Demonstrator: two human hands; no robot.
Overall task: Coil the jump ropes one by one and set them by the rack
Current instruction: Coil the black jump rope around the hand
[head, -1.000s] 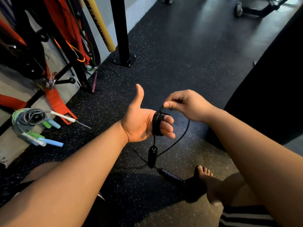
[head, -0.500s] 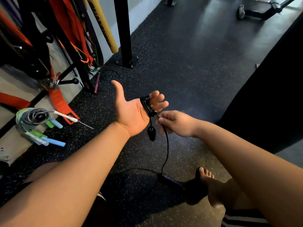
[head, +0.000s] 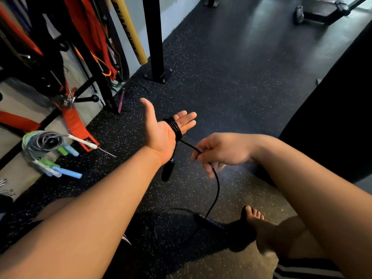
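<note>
Jump rope: black cord, black handle. Floor: dark grey, pale speckle throughout. Coiled ropes at 9 o'clock: grey cord, green and light-blue handles. Straps at 10 o'clock: orange-red. Tube at 11 o'clock: yellow, black lettering.

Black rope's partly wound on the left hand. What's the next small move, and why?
Probably carry the right hand over the left hand for another turn. The black rope already wraps the fingers, one handle dangles below the palm, and slack still trails to the floor.
</note>
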